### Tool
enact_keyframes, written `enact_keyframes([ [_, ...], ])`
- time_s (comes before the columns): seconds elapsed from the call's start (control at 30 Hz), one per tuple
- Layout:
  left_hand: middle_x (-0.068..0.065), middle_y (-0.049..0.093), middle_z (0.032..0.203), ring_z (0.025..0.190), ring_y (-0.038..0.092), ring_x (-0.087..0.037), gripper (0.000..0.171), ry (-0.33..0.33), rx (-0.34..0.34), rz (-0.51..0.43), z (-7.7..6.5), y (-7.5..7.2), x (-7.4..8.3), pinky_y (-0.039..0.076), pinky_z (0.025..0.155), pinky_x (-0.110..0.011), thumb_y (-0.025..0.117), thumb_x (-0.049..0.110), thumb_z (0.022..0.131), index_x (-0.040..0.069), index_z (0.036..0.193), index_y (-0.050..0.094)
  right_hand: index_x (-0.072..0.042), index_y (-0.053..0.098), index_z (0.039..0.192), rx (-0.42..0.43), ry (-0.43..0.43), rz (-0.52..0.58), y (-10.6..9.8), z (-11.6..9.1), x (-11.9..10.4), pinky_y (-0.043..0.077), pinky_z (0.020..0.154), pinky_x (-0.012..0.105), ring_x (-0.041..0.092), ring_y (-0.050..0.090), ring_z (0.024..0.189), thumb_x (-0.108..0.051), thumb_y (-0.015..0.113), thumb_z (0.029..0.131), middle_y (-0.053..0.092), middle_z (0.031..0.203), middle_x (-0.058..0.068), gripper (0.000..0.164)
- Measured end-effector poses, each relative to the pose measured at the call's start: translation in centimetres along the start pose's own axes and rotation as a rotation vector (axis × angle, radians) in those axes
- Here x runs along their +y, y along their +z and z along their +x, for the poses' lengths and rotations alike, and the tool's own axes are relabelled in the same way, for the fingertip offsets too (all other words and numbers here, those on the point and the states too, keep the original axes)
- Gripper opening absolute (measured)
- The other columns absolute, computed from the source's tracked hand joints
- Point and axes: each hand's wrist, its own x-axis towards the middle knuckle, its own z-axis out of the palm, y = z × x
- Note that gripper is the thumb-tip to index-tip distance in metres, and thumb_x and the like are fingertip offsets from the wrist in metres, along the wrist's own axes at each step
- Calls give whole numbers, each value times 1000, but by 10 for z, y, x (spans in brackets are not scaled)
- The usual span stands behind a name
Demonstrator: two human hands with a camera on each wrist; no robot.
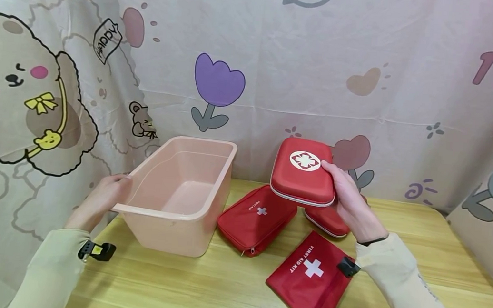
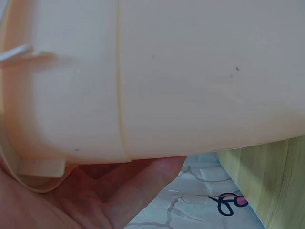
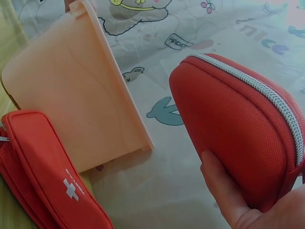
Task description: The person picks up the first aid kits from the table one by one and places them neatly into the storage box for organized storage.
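My right hand (image 1: 348,192) grips a red hard-shell first aid case (image 1: 303,172) by its right side, raised above the table. A white cross in a round emblem marks its top, and in the right wrist view a grey zipper (image 3: 257,86) runs along its edge. My left hand (image 1: 106,194) holds the left rim of a pale pink plastic bin (image 1: 164,229), with fingers against its outer wall in the left wrist view. Right beside the bin lies a red zipped first aid bag (image 1: 242,220). Another red case (image 1: 329,222) is partly hidden behind the raised one.
A flat red first aid kit pouch (image 1: 302,277) lies nearer the front, its zipper pull toward me. Everything stands on a wooden table (image 1: 169,282). A patterned cloth (image 1: 277,80) hangs close behind the table and along the left side.
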Motion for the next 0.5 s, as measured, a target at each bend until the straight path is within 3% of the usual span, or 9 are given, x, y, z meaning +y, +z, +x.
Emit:
enact_keyframes([
  [0.23,-28,52,120,103,51,-36,60,9,5,-17,2,1,1,43,79,-41,23,36,105,-12,133,45,-10,33,149,-9,-2,-37,8,3,1,54,80,25,11,69,90,-41,60,97,66,109,-4,66],
  [0.5,-29,52,120,102,52,-36,60,10,1,-8,2,1,6,44,78,-39,23,35,105,-14,135,43,-9,33,148,-11,-1,-39,18,9,6,55,76,26,11,71,85,-39,57,99,68,105,-4,62],
])
